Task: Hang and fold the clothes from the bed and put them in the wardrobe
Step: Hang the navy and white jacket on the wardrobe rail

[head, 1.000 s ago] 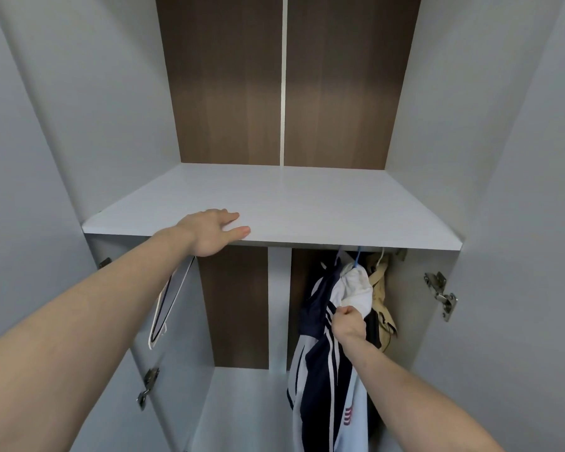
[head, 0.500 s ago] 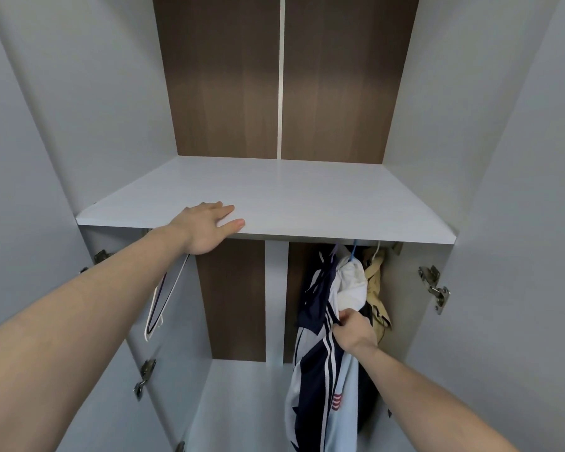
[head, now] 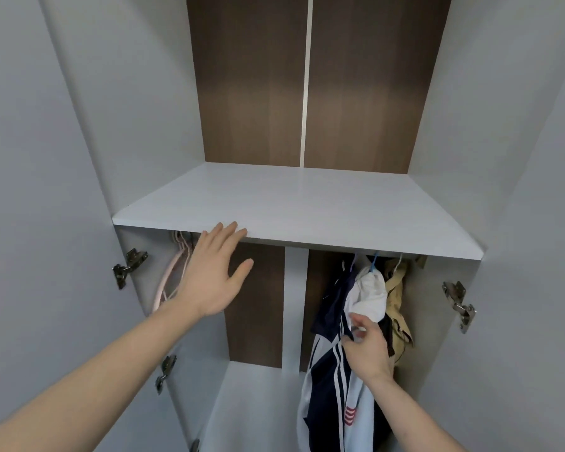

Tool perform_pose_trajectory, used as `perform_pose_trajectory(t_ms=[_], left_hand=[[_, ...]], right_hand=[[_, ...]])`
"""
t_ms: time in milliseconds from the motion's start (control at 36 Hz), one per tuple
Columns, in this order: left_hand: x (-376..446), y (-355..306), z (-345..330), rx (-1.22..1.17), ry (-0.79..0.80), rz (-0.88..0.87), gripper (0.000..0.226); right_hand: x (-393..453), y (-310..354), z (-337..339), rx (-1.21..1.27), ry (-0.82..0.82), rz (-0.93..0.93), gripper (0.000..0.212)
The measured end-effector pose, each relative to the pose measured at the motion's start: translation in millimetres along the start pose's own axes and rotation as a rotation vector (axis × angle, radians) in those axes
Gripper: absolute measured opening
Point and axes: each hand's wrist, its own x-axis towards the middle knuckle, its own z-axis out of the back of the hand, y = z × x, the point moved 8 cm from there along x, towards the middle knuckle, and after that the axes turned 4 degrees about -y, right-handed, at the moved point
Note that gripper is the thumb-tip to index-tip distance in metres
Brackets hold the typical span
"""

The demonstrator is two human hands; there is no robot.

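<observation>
On the far left, a metal door hinge (head: pixel 129 266) sits on the white side panel of the open wardrobe (head: pixel 79 158). Just right of it, a bunch of empty pale pink hangers (head: pixel 173 272) hangs below the white shelf (head: pixel 307 207). The left hand (head: pixel 209 272) reaches up in front of them on a long, nearly straight arm, back of the hand to the camera, fingers straight and spread, holding nothing; its fingertips (head: pixel 229 228) lie at the shelf's front edge and seem to touch it, though the angle leaves that unsure. Behind the hand is the brown wood-grain back panel (head: pixel 258 305) with a pale vertical strip. Further right, a navy and white striped jacket (head: pixel 327 370) hangs from a hanger under the shelf, with a white garment (head: pixel 371 295) bunched at its top and a tan garment (head: pixel 398 298) just beside it. The right hand (head: pixel 367 350) is raised against the jacket, fingers curled, thumb and forefinger pinching the fabric just below the white garment. Another hinge (head: pixel 459 303) is on the right panel.
</observation>
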Motion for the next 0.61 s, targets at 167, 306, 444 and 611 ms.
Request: perform_pose_trajectory(t_ms=[167, 306, 444, 611], left_hand=[[-92, 29, -7, -0.190, 0.014, 0.144, 0.048], [-148, 76, -7, -0.198, 0.138, 0.418, 0.047], [-179, 111, 13, -0.234, 0.152, 0.560, 0.032], [-217, 129, 28, -0.245, 0.198, 0.590, 0.032]], right_hand=[[-41, 33, -34, 0.244, 0.060, 0.033, 0.037], [-86, 55, -80, 0.295, 0.164, 0.040, 0.033], [-139, 59, -137, 0.210, 0.338, -0.001, 0.032], [-167, 79, -188, 0.173, 0.474, -0.031, 0.026]])
